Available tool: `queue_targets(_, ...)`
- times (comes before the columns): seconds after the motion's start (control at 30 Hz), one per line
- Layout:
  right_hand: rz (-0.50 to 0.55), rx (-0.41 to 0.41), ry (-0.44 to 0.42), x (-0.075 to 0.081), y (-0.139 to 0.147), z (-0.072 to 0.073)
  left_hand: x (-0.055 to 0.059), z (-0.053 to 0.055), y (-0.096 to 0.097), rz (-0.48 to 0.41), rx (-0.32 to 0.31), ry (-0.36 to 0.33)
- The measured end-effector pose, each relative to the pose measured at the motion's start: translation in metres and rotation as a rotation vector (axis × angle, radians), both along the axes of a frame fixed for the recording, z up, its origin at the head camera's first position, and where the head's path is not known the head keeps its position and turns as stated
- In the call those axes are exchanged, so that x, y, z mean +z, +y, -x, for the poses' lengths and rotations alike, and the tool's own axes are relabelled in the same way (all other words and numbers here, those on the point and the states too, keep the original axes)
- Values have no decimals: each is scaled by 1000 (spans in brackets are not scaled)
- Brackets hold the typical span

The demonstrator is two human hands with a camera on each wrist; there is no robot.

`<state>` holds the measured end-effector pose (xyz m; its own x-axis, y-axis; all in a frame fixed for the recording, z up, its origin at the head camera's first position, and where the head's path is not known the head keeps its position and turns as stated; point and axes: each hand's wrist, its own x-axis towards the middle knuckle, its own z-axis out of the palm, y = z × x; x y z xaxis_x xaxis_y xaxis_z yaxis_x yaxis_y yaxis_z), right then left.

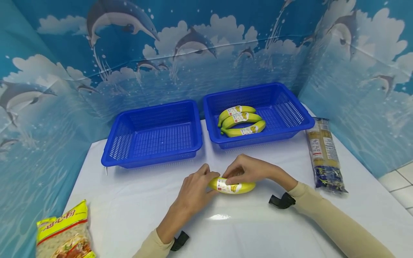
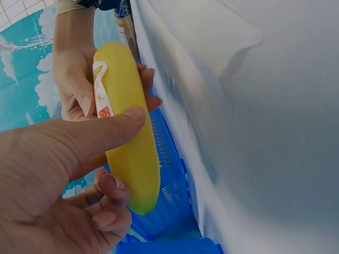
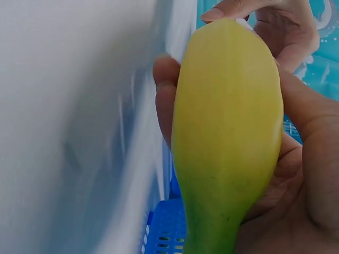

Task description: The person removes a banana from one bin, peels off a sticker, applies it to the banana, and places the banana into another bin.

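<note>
A yellow banana (image 1: 247, 187) with a white printed label is held between both hands, low over the table. At its left end, the left hand (image 1: 193, 189) grips it, the thumb lying across its side in the left wrist view. The right hand (image 1: 250, 169) holds it from the other side, thumb on the label and fingers behind. In the right wrist view the banana (image 3: 228, 116) fills the middle, its greenish tapered end pointing down. Three more labelled bananas (image 1: 242, 118) lie in the right blue basket (image 1: 290, 127).
To the left stands another blue basket (image 1: 151, 159), with nothing in it. A bag with a yellow top (image 1: 66, 233) lies at the table's front left. Near the right edge is a long clear packet (image 1: 324, 154) with a dark blue end. Dolphin-print curtains (image 1: 193, 79) enclose the table.
</note>
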<state>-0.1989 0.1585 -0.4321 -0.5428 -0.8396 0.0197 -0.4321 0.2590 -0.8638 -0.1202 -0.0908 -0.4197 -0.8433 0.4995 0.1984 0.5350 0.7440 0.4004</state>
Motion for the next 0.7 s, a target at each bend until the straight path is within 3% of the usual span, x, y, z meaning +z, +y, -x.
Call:
queue_targets(0.13,-13,-8,-7,3,5,-1,2,1,4,-4,-7,2)
queue_targets(0.27,-33,-33,-1,4,13,-1,3,3,5,-98,-14,-50)
queue_targets(0.37,-55,-56,-3,4,22,0,3,6,5,-272,-12,-129)
queue_targets(0.5,-92,-93,-12,7,36,0,3,14,7,-570,47,-269)
queue_targets(0.7,-103,-112,-18,13,56,-2,6,29,19,-948,218,-597)
